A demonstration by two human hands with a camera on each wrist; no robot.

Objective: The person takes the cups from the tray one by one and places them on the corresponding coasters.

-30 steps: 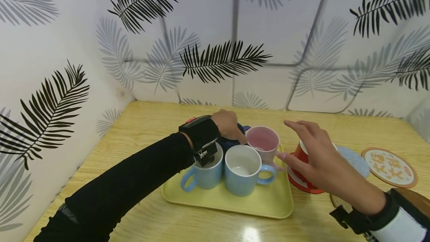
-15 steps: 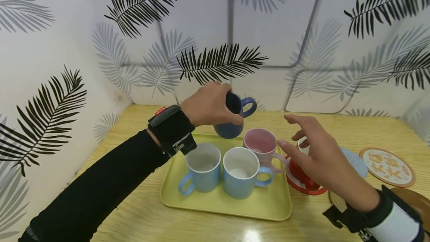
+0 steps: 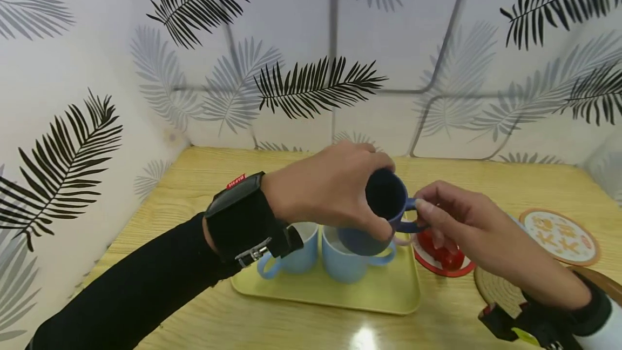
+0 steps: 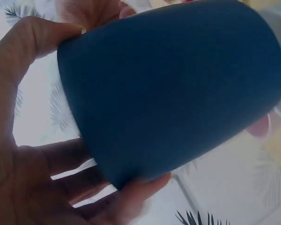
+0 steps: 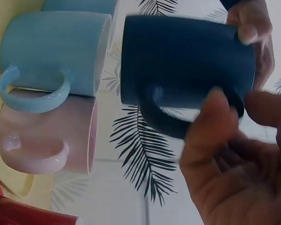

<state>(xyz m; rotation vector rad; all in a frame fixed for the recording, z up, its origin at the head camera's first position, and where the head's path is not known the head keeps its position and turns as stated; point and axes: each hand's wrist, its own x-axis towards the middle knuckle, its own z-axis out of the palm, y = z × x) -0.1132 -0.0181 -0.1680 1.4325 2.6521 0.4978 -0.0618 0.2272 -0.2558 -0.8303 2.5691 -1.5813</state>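
Observation:
A dark blue mug (image 3: pixel 364 241) hangs tilted above the tray, held by both hands. My left hand (image 3: pixel 330 185) grips it around the rim, thumb on the near side. With thumb and fingers, my right hand (image 3: pixel 468 226) pinches its handle (image 5: pixel 166 123). Below it, two light blue mugs (image 3: pixel 297 255) stand on a yellow tray (image 3: pixel 335 301); the one nearer the middle is partly covered by the dark mug. A pink mug (image 5: pixel 47 133) beside them shows in the right wrist view, but is mostly hidden in the head view.
Right of the tray, a red mug (image 3: pixel 439 253) is on a red-rimmed coaster (image 3: pixel 449 273), partly behind my right hand. Farther right lie a round coaster with orange writing (image 3: pixel 559 235), a woven round mat (image 3: pixel 500 288) and a brown round piece (image 3: pixel 600 285). A patterned wall (image 3: pixel 291 26) rises behind the table.
My left hand lifted the dark blue mug from the tray, then brought it right and nearer. My right hand, loose before, now pinches the handle.

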